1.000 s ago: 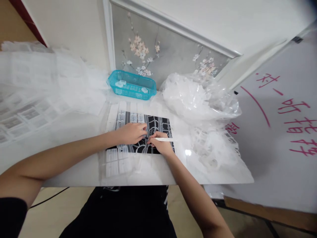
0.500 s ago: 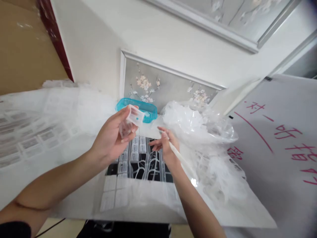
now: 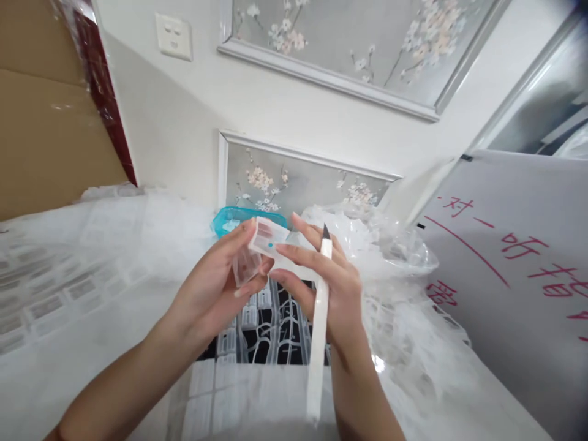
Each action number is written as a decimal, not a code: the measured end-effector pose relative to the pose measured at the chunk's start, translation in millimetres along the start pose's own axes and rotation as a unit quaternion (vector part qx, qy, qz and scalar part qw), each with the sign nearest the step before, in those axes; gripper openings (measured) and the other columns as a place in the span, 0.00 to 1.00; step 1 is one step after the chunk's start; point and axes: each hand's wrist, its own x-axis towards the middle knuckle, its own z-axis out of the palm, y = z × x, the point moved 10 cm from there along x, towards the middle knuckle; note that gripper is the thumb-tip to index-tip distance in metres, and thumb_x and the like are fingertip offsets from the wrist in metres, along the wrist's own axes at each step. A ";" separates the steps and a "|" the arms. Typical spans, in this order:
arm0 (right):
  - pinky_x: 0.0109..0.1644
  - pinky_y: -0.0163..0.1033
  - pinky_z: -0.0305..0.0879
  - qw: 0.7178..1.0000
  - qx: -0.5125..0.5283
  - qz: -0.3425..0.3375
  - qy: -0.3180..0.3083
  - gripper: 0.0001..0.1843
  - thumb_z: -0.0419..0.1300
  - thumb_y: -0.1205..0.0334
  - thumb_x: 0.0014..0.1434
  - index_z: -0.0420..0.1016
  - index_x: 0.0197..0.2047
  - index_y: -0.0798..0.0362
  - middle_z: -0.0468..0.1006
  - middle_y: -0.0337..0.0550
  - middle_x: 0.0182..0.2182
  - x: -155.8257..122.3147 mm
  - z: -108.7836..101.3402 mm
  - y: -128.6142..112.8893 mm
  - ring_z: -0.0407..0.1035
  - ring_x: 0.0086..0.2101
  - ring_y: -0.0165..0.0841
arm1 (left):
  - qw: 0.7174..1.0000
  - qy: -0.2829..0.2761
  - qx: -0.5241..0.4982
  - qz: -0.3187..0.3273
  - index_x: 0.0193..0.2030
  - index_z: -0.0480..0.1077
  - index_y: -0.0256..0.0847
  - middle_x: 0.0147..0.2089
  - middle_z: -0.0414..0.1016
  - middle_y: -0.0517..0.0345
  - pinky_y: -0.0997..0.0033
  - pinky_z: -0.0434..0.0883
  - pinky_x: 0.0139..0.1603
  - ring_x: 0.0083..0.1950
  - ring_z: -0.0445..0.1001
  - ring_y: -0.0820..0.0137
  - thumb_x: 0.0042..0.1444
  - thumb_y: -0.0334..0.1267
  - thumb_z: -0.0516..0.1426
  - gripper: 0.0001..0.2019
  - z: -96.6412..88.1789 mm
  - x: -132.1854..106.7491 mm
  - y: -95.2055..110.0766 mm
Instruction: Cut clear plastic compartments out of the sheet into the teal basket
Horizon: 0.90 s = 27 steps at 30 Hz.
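Note:
My left hand (image 3: 209, 278) is closed around a small clear plastic box (image 3: 247, 264) whose lid stands open, with a blue dot on the lid. Against the lid's right edge rest the fingertips of my right hand (image 3: 340, 282). That same hand keeps a slim white stick-like tool (image 3: 319, 331) with a dark pointed tip tucked across its fingers, tip upward. Below both hands lie rows of clear plastic boxes (image 3: 226, 343) and clear curved pieces on a black surface (image 3: 261, 352). Behind the lid sits a translucent blue tray (image 3: 223, 222) with small clear bits in it.
Many clear plastic boxes (image 3: 82, 294) are heaped at the left. On the right are a clear plastic bag (image 3: 404, 251) and a pile of clear pieces (image 3: 413, 337). A whiteboard (image 3: 505, 343) with red writing leans at the right. Framed flower pictures (image 3: 316, 180) stand against the wall.
My right hand has come up and left to touch the box lid, and the tool now points upward. The left hand still holds the box. The view has tilted up.

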 end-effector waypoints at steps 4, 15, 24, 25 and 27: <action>0.57 0.54 0.70 0.999 -0.034 0.014 0.001 0.09 0.66 0.58 0.58 0.80 0.44 0.44 0.73 0.40 0.59 2.6 4.1 15.8 0.73 0.52 0.40 | 1.000 0.018 -0.001 -0.013 0.38 0.71 0.36 0.27 0.71 0.60 0.85 0.55 0.13 0.21 0.65 0.81 0.59 0.41 0.61 0.09 -5.8 8.8 -7.9; 0.45 0.47 0.78 0.997 0.000 0.058 0.052 0.05 0.61 0.63 0.62 0.78 0.41 0.46 0.78 0.42 0.52 -0.1 -2.3 29.7 0.73 0.51 0.39 | 0.998 0.047 -0.040 0.011 0.43 0.75 0.37 0.40 0.77 0.55 0.73 0.75 0.39 0.38 0.77 0.72 0.61 0.43 0.60 0.11 -17.0 25.0 -17.9; 0.63 0.59 0.63 0.997 -0.016 0.021 -0.075 0.07 0.65 0.57 0.58 0.77 0.40 0.46 0.72 0.45 0.60 -1.3 39.2 29.4 0.70 0.55 0.41 | 0.998 0.038 -0.048 0.025 0.47 0.73 0.37 0.47 0.76 0.51 0.69 0.73 0.45 0.44 0.76 0.67 0.64 0.50 0.54 0.17 -9.0 22.9 -13.9; 0.63 0.59 0.62 0.997 -0.019 0.017 -0.078 0.06 0.65 0.57 0.59 0.77 0.40 0.47 0.72 0.45 0.60 -1.5 39.8 29.8 0.70 0.56 0.41 | 0.998 0.039 -0.047 0.026 0.48 0.73 0.37 0.47 0.76 0.50 0.69 0.73 0.44 0.44 0.75 0.67 0.64 0.50 0.53 0.18 -8.6 24.3 -13.1; 0.63 0.58 0.63 0.997 -0.024 0.015 -0.077 0.03 0.62 0.60 0.62 0.76 0.39 0.47 0.72 0.45 0.60 -1.7 38.9 31.6 0.69 0.56 0.40 | 0.998 0.040 -0.034 0.026 0.49 0.72 0.37 0.50 0.75 0.48 0.68 0.73 0.45 0.46 0.75 0.66 0.65 0.51 0.52 0.19 -7.4 26.5 -13.6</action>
